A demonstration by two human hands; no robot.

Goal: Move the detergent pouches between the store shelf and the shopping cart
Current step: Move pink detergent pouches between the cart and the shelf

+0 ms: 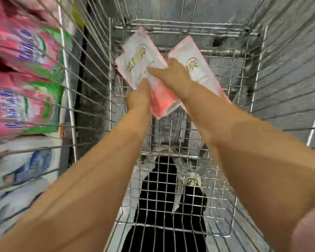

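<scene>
As fingers [141, 91] pinch it, pouch [138, 55] tilts.

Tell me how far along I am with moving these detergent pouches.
Two pink pouches are inside the cart basket: the left pouch and the right pouch. In hand: your left hand grips the left pouch's lower edge, and your right hand lies where they overlap. Whether they're going in or coming out is unclear. The blurred shelf packs remain alongside.

A single wide-angle camera, worn on the head, looks forward and steeply down into the shopping cart [229, 70] from close above, with the cart's far end wall toward 12 o'clock. Blurred shelved packs [25, 106] fill the 9 o'clock side.
</scene>
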